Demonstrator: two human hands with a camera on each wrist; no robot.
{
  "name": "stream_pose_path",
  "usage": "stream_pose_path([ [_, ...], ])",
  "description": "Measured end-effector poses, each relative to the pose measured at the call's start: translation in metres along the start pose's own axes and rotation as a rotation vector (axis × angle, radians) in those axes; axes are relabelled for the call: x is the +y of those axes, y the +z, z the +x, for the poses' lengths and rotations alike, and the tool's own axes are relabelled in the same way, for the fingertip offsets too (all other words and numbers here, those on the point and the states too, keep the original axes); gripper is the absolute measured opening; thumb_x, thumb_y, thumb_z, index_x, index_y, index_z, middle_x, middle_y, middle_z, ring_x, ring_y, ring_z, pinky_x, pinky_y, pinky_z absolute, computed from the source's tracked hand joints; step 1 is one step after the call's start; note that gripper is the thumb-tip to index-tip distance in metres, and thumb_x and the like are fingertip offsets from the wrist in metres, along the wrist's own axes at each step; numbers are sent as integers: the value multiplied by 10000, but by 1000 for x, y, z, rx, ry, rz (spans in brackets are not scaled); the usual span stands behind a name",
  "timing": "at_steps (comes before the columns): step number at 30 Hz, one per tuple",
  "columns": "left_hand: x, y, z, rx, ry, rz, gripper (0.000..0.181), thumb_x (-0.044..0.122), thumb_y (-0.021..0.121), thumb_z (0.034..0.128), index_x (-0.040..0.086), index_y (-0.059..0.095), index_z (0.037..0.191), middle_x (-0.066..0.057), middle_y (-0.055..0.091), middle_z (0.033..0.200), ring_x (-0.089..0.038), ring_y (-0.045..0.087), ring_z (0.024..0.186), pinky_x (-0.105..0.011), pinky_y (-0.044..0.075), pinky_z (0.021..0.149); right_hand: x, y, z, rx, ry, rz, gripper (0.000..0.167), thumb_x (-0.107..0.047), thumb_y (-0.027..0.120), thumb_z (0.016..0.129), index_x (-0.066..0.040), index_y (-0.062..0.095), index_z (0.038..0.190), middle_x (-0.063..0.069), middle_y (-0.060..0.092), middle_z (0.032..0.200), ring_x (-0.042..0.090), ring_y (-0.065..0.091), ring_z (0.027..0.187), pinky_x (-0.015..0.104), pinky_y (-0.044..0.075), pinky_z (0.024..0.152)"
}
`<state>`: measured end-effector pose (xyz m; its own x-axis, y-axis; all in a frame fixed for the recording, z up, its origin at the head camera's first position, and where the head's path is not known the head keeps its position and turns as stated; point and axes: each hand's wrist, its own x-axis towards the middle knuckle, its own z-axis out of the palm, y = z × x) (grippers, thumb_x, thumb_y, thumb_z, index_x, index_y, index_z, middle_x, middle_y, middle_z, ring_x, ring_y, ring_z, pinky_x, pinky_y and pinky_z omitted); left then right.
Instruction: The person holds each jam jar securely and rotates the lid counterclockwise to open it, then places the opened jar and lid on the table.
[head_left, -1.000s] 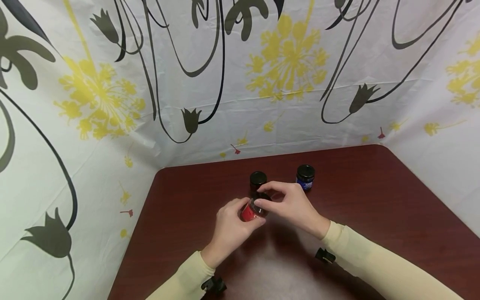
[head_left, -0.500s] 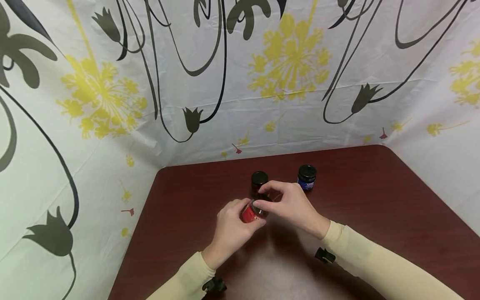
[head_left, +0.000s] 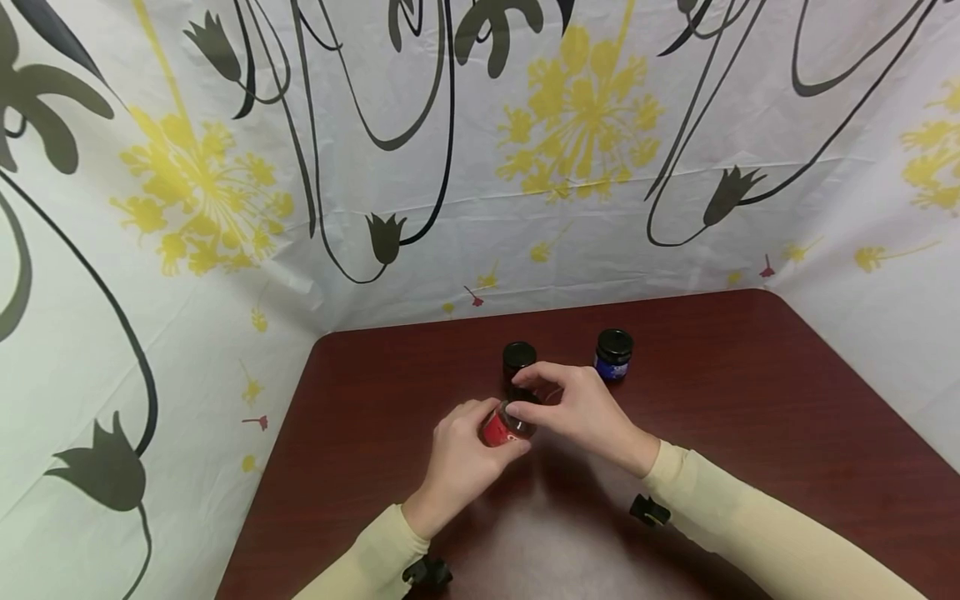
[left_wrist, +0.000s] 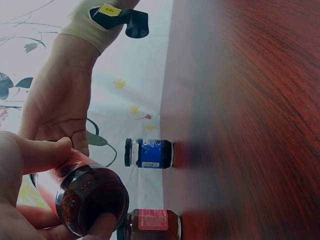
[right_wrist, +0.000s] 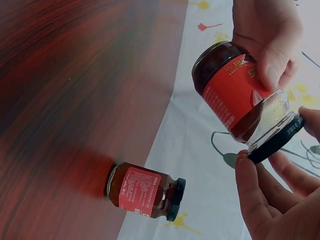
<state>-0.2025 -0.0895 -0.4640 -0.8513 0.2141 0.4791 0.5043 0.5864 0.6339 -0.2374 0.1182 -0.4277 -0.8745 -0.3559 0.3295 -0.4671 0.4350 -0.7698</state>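
Note:
My left hand point(head_left: 462, 450) holds a glass jar with a red label point(right_wrist: 232, 95) and dark contents, raised off the table and tilted. On the jar's mouth sits a black lid point(right_wrist: 276, 140); the fingertips and thumb of my right hand point(head_left: 588, 414) pinch its rim. In the left wrist view the dark base of the jar point(left_wrist: 92, 200) faces the camera, with left fingers wrapped about it. Just behind the hands stands a second jar with a black lid point(head_left: 519, 354); its pinkish-red label point(right_wrist: 141, 190) shows in the right wrist view.
A blue-labelled jar with a black lid point(head_left: 613, 354) stands upright farther right on the dark red-brown table point(head_left: 720, 392). Patterned white cloth point(head_left: 480, 167) hangs behind and beside the table. Each sleeve carries a small black wrist device point(head_left: 650, 511).
Both hands keep their hold on the jar and lid. The right fingertips shift only slightly at the lid's rim, and the head view moves a little.

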Motion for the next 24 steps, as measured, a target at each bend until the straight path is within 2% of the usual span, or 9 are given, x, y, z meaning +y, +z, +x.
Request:
stream_pose_path([
  [6,-3,-4,-2,-46,-57,-6,472,375,890,756,180,713,1148,83,658,959,-86,594,826,-230,526,642,0,3,0,-31,-10,-1,348,-509,780,845,-343,690,1136,-127,706,1025,82,669,936,307,557,773],
  [9,-4,-5,-3,-66,-77,-15,466,367,884,763,179,714,1154,83,657,961,-90,598,820,-227,526,636,0,4,-1,-42,-14,3,373,-507,781,844,-306,702,1148,-123,705,1024,99,670,939,308,556,776],
  [13,-5,-6,-4,-82,-84,-31,450,351,879,771,192,711,1156,91,652,959,-88,596,811,-230,524,629,1,5,-1,-49,-16,12,394,-511,778,844,-284,705,1157,-119,705,1023,120,674,943,302,556,775],
  [17,-5,-7,-4,-91,-83,-35,442,348,878,773,200,709,1154,96,648,960,-84,594,811,-235,523,630,1,6,-1,-51,-11,20,362,-515,779,840,-347,686,1147,-127,703,1028,108,673,944,303,558,775],
  [24,-8,-7,-4,-112,-85,-22,436,373,868,784,213,700,1153,99,641,974,-81,593,824,-238,522,641,0,6,-1,-52,-12,17,361,-515,778,842,-374,675,1158,-135,699,1038,65,661,948,305,557,785],
])
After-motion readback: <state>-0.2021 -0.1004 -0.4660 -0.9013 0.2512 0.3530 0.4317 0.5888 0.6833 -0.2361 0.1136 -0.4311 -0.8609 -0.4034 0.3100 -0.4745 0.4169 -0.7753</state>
